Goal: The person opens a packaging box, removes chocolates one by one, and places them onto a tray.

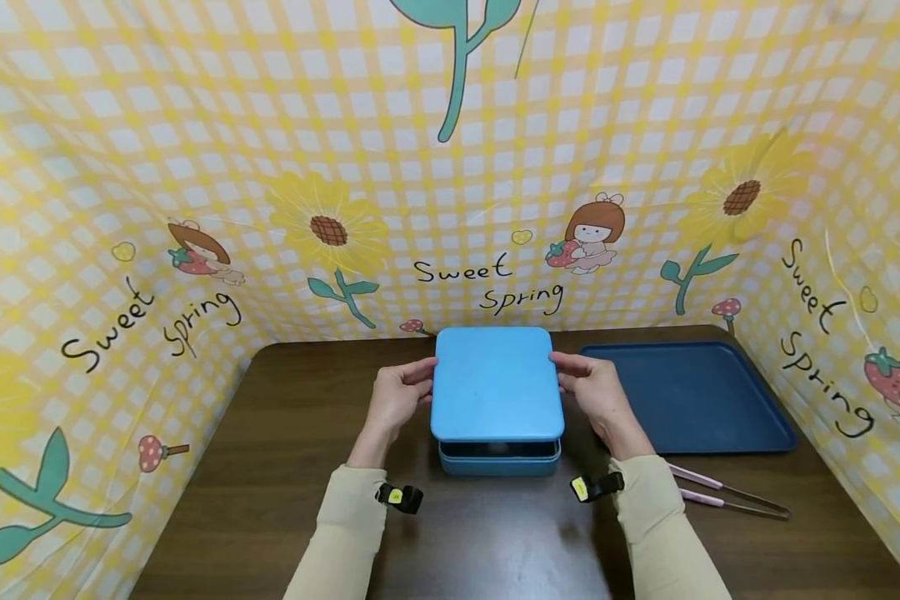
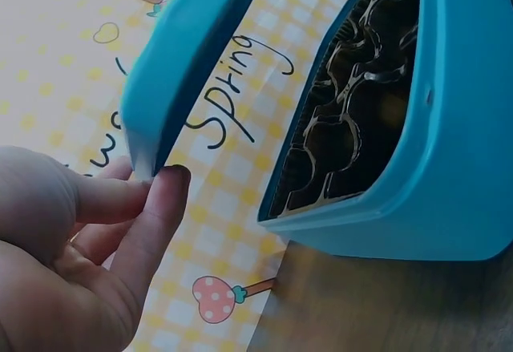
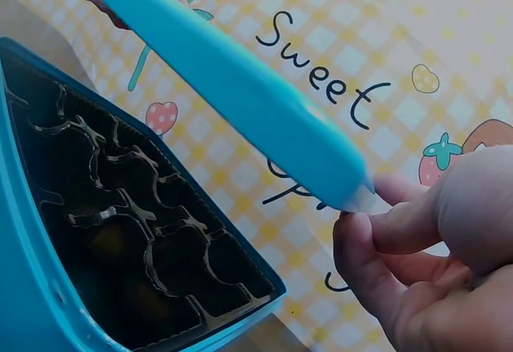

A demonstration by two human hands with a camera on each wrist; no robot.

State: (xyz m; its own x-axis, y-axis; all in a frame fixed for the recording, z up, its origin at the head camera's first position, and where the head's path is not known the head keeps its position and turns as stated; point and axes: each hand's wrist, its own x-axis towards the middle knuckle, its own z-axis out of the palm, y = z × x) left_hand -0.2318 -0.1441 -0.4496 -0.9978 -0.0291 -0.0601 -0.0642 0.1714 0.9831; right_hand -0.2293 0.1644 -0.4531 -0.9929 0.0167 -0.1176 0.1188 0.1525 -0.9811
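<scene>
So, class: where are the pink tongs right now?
In the head view the pink tongs lie on the brown table, to the person's right, just in front of the dark blue tray and beside the right sleeve.

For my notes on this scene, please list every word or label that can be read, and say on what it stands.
"Sweet Spring": printed several times on the yellow checked backdrop, behind and at both sides.
The blue lid, box, tray and tongs show no text.
</scene>
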